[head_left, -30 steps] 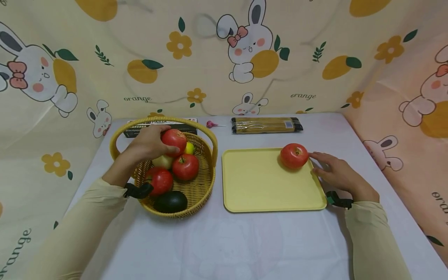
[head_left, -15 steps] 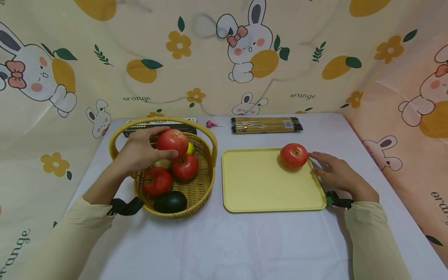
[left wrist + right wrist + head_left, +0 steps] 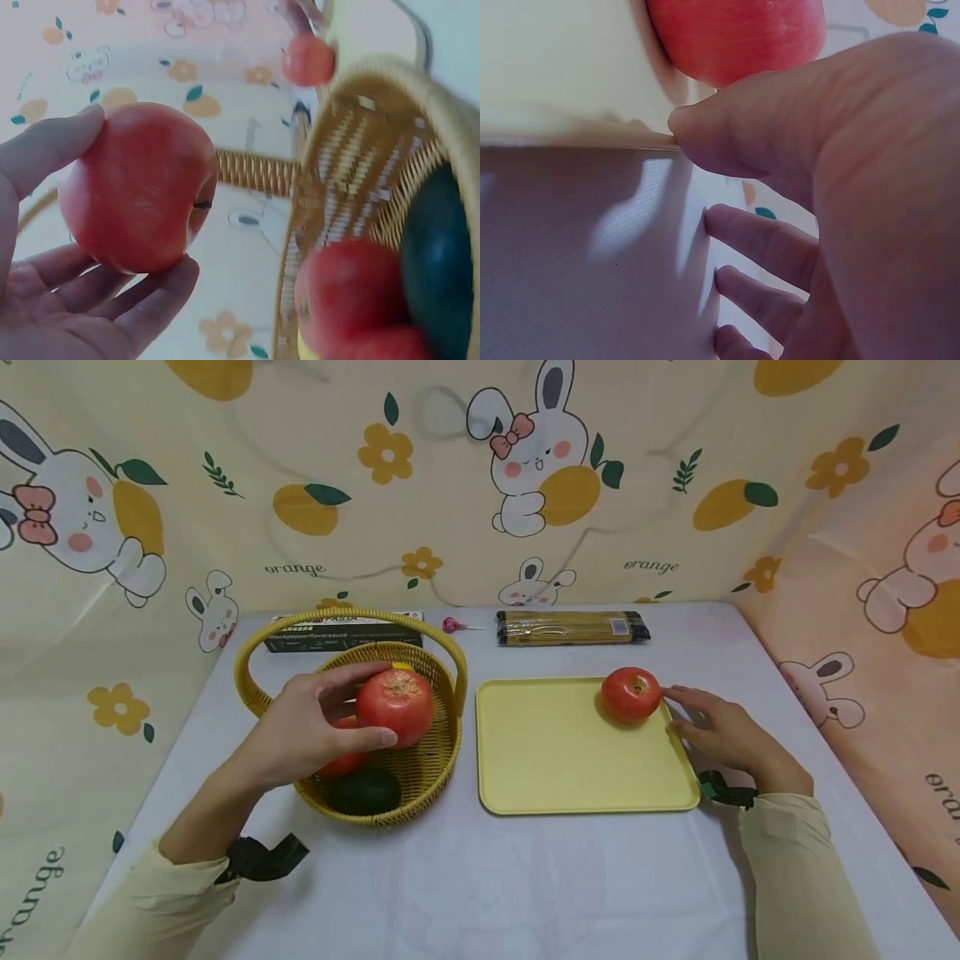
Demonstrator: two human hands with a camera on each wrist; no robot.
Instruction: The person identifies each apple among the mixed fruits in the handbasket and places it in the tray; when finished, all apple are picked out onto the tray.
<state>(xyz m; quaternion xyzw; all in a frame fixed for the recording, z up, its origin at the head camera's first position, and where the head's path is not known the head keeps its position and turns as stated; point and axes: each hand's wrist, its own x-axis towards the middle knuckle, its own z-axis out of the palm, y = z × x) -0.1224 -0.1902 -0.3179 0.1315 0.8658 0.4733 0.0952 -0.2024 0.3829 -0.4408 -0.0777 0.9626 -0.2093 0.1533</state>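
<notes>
My left hand [image 3: 296,731] holds a red apple [image 3: 396,706] up over the wicker basket [image 3: 431,764], thumb on one side and fingers on the other. In the left wrist view the held apple [image 3: 139,187] shows its stem hollow. Within the basket lie a dark green avocado [image 3: 365,791] and a red apple [image 3: 343,764] partly hidden by the left hand. A second red apple [image 3: 631,695] sits at the far right corner of the yellow tray [image 3: 577,768]. My right hand [image 3: 723,731] rests beside that corner with relaxed fingers, its thumb at the tray's rim in the right wrist view.
Behind the basket, whose tall handle [image 3: 453,660] arches upward, lies a dark pasta box [image 3: 337,635]. A long plastic pack of noodles [image 3: 570,628] and a small pink-headed thing with a thin shaft [image 3: 452,625] lie along the back. A patterned cloth hangs behind.
The left hand has drawn the apple from the basket's back toward me and slightly right, now covering more of the fruit below. The right hand and the tray have stayed put.
</notes>
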